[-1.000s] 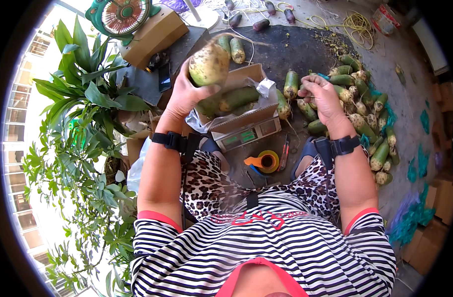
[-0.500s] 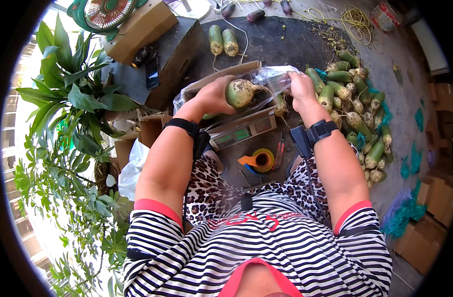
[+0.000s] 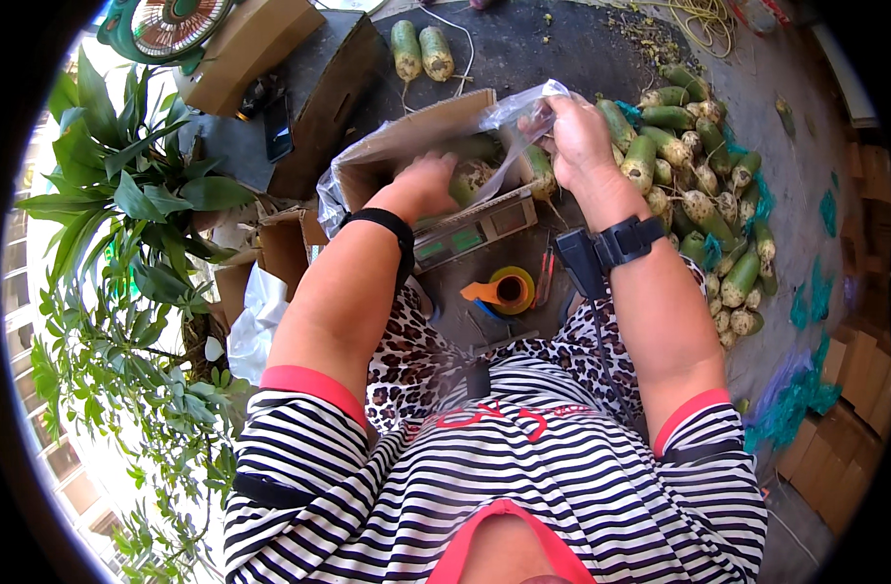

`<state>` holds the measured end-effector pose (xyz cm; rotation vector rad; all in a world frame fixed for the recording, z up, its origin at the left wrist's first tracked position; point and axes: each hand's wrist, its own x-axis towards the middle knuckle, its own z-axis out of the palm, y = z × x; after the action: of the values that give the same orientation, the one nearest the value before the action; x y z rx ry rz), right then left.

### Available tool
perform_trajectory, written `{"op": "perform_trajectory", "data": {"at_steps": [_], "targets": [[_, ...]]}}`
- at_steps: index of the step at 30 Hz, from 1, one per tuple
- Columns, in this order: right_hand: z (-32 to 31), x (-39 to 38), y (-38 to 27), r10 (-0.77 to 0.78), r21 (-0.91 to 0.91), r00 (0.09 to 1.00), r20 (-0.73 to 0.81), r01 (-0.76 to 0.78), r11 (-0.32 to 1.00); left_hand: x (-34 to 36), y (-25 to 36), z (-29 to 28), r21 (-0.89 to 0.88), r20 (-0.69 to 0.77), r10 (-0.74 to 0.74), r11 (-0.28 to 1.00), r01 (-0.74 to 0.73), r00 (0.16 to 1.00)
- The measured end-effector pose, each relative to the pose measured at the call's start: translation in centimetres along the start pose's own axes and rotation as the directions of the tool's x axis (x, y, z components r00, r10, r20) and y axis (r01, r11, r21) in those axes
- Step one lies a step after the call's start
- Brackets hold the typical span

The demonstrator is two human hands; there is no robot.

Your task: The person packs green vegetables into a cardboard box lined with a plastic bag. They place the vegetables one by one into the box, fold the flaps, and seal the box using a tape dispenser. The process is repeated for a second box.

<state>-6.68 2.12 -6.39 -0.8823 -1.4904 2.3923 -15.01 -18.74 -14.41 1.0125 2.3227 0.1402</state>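
An open cardboard box (image 3: 372, 167) lined with a clear plastic bag (image 3: 512, 115) sits on a scale (image 3: 504, 222) with a lit display. My left hand (image 3: 426, 185) reaches down inside the box, its fingers against a green radish (image 3: 473, 180) with a pale, soil-stained end; blur and the box partly hide the grip. At the box's right end, my right hand (image 3: 577, 141) pinches the bag's edge and holds it up. Another green radish (image 3: 538, 173) lies just below that hand, its thin root hanging down.
Several green radishes (image 3: 699, 204) are heaped to the right, and two radishes (image 3: 421, 51) lie beyond the box. An orange tape roll (image 3: 512, 289) and a red-handled tool (image 3: 545, 275) are near my feet. A leafy plant (image 3: 139, 195) and a fan (image 3: 168, 24) stand left.
My left hand has lowered the radish from above the box down into it. My right hand has lifted the bag's edge higher. The whole view has shifted slightly.
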Motion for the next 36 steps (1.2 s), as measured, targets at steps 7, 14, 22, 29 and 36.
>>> {"op": "perform_trajectory", "data": {"at_steps": [7, 14, 22, 29, 36], "targets": [[-2.2, 3.6, -0.5, -0.078, -0.345, 0.974, 0.212, 0.150, 0.926, -0.1, -1.7, -2.3, -0.199, -0.172, 0.028, 0.978, -0.063, 0.985], [-6.7, 1.0, -4.8, -0.131, -0.252, 0.980, 0.149, 0.166, 0.953, -7.1, -0.2, -6.3, -0.695, -0.453, -0.233, 0.696, -0.178, 0.860], [-10.3, 0.0, -6.1, -0.163, -0.279, 0.986, -0.034, 0.147, 0.949, -10.1, -6.3, -6.5, -0.896, -0.407, -0.622, 0.131, -0.424, 0.669], [-12.8, 0.4, -4.5, -0.154, -0.320, 0.987, -0.049, 0.131, 0.938, -10.8, -9.0, -5.5, -0.916, -0.227, -0.745, -0.055, -0.397, 0.627], [-18.6, 3.9, -2.5, -0.037, -0.150, 0.965, 0.259, 0.078, 0.986, -10.3, -11.0, -5.0, -0.910, -0.218, -0.862, 0.011, -0.413, 0.458]]}}
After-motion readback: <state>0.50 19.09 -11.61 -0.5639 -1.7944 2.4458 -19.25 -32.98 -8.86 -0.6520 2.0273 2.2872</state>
